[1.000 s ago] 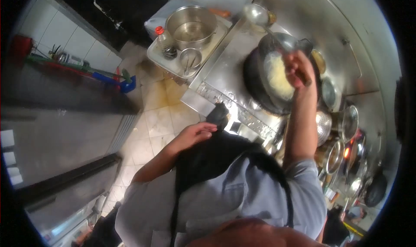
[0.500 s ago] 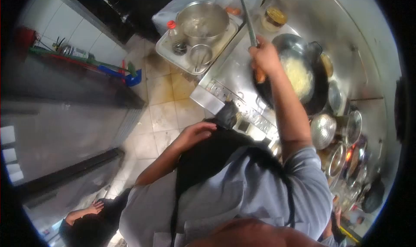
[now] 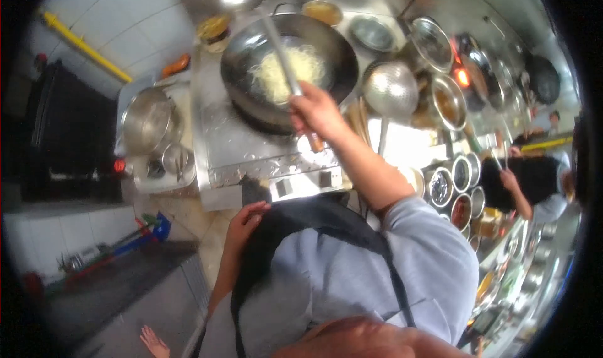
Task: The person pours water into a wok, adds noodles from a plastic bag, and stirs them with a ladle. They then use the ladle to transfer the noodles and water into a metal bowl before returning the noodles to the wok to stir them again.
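My right hand (image 3: 316, 114) grips a long-handled ladle (image 3: 279, 53) near its wooden end, above the front of a large dark wok (image 3: 345, 63). The ladle's metal shaft crosses over the wok toward the back, where its bowl blurs against the bright steel. Pale noodles (image 3: 286, 72) lie in a heap inside the wok. At the stove's front edge my left hand (image 3: 247, 223) rests by my black apron (image 3: 301, 216), fingers loosely extended and holding nothing. A dark cloth (image 3: 254, 191) hangs at the stove edge just above it.
Left of the stove, a tray (image 3: 147, 185) bears a steel basin (image 3: 147, 120) and a red-capped bottle. To the right are a perforated strainer (image 3: 391, 88) and several pots and bowls. A co-worker (image 3: 527, 176) stands at far right; another person's hand (image 3: 154, 342) shows lower left.
The view has turned right, bringing more pots and a co-worker into sight. The ladle is still in my right hand, which has shifted nearer the wok's front. My left hand's fingers are a little more bent.
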Demonstrator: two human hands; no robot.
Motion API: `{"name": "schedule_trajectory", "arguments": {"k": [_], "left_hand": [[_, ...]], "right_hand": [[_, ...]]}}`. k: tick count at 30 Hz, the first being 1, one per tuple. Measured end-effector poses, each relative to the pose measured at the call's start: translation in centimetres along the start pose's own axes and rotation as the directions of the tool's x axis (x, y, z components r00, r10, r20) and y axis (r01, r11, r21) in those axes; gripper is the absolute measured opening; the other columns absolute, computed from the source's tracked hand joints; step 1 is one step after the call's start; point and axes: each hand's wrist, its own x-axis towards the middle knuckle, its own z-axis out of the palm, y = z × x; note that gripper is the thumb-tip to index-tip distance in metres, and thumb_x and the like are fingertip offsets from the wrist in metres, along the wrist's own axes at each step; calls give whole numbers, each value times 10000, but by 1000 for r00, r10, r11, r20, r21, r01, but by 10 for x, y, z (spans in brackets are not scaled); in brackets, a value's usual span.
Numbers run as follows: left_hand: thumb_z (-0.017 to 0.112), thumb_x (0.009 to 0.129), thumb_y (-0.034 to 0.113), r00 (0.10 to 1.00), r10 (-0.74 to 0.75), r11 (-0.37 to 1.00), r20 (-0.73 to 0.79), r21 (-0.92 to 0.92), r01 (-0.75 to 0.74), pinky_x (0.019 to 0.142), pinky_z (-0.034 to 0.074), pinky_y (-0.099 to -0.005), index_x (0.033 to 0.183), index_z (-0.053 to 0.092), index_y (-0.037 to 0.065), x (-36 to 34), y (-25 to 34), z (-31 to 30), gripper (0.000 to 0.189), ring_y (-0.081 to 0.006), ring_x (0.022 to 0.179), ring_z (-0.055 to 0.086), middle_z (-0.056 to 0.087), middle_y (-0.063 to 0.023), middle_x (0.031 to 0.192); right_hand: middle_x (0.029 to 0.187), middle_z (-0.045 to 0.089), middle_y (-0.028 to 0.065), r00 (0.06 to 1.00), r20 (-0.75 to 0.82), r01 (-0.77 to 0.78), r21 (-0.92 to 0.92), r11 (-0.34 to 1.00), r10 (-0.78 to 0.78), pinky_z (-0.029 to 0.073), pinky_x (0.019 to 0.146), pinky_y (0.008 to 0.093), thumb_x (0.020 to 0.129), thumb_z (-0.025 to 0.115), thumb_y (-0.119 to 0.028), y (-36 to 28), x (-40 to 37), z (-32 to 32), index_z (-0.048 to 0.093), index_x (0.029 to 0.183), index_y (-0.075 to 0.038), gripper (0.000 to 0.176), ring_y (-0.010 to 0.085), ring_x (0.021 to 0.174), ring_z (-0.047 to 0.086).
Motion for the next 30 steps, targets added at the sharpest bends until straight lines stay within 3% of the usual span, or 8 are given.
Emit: {"name": "schedule_trajectory", "arguments": {"k": [8,10,16,20,21,25,27,30], "left_hand": [[555,955,85,998,-63,993,-3,99,63,1078,395,-356,1315,522,-25,35,13,30,378,-227,1229,550,605,-138,1278],[551,957,79,998,-68,993,-4,98,68,1079,392,-354,1318,518,-24,40,20,42,377,-226,1235,545,602,-141,1284],[546,960,63,993,-115,976,10,187,112,1075,387,-349,1332,509,-16,54,26,63,382,-221,1236,544,595,-138,1299],[544,961,64,989,-147,978,-6,152,146,1072,388,-346,1337,513,-2,65,20,65,383,-214,1237,545,602,-120,1297],[544,961,64,987,-160,975,-9,153,159,1072,388,-346,1337,513,-2,64,21,68,383,-214,1237,545,602,-120,1297],[538,969,78,985,-170,965,2,203,166,1066,391,-330,1328,529,5,74,39,81,367,-200,1234,548,611,-108,1287],[537,971,84,983,-182,964,-19,196,182,1063,393,-325,1325,533,4,75,48,90,362,-196,1231,549,613,-109,1286],[542,970,87,974,-216,952,-63,206,225,1058,398,-323,1323,536,5,72,49,94,363,-194,1226,552,615,-112,1285]], "right_hand": [[698,627,126,735,-621,-53,-454,890,-273,497,488,342,863,562,-105,-31,-8,-194,577,1047,53,243,184,540,636],[719,651,197,617,-567,-11,-700,714,-546,526,564,393,850,555,-134,-31,17,-236,578,1044,67,281,270,604,681],[819,667,281,709,-552,-121,-709,695,-439,524,734,459,841,545,-200,-71,47,-298,584,1095,78,378,400,749,681],[1065,656,289,701,-561,-122,-702,702,-440,491,897,436,845,535,-177,-11,-5,-271,495,1389,-61,557,400,1023,649],[1101,642,299,759,-582,-191,-627,755,-292,473,935,432,849,534,-174,-10,-12,-261,452,1429,-77,594,403,1066,633],[1036,639,336,767,-581,-188,-610,770,-273,481,905,464,854,522,-190,-21,2,-249,428,1432,-43,604,447,1012,633],[1010,636,349,623,-586,-126,-730,672,-518,487,890,477,858,514,-196,-33,30,-261,445,1401,-28,573,460,990,633],[984,643,342,596,-593,-224,-770,597,-541,491,874,498,865,514,-197,-69,58,-290,503,1295,8,476,481,984,622]]}}
